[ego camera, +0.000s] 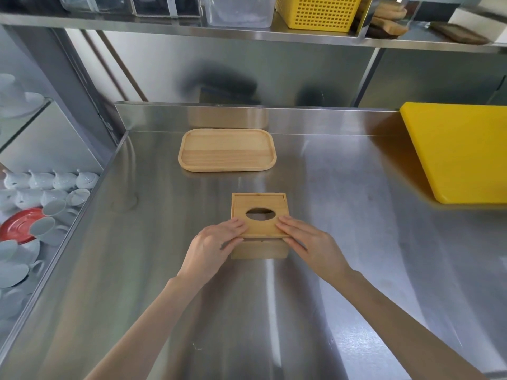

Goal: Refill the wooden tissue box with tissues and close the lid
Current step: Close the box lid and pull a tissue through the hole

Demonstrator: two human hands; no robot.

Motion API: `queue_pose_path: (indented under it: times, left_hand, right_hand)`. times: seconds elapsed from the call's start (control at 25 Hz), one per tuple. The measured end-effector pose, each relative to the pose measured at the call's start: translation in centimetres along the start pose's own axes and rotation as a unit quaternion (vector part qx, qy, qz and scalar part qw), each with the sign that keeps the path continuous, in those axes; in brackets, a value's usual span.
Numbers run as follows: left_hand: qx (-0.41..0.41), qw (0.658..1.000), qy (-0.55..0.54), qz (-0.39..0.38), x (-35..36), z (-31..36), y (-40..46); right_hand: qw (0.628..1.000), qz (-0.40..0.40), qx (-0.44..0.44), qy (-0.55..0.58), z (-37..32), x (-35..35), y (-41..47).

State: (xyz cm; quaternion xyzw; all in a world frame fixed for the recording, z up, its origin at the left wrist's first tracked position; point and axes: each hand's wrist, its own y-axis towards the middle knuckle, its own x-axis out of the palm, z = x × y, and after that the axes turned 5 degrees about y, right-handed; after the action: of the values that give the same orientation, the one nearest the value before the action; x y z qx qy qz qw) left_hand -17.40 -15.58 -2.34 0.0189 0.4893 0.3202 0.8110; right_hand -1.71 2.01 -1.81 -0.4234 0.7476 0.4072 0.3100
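A square wooden tissue box [259, 249] stands on the steel counter, near its middle. Its sliding lid [260, 226], with an oval hole, sits on top and is pulled a little toward me, overhanging the front wall. My left hand [212, 246] grips the lid's near left corner, fingers on top. My right hand [310, 244] holds the near right corner the same way. Through the oval hole I see only dark. No tissues are in sight.
A shallow wooden tray [227, 150] lies behind the box by the backsplash. A thick yellow cutting board [461, 152] lies at the right. White cups and a red saucer [19, 224] fill a lower shelf on the left. An overhead shelf holds a yellow basket [318, 12].
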Motion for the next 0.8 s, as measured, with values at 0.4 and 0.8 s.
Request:
queue_pose_path:
  times: [0.4,0.8]
  left_hand:
    - [0.019,0.999,0.016,-0.033,0.9,-1.4,-0.6]
    - [0.016,0.999,0.006,-0.03,1.3,-1.7,-0.9]
  right_hand:
    - [1.0,-0.015,0.005,0.004,0.7,0.4,-0.1]
    - [0.999,-0.039,0.016,0.03,1.1,0.3,0.0]
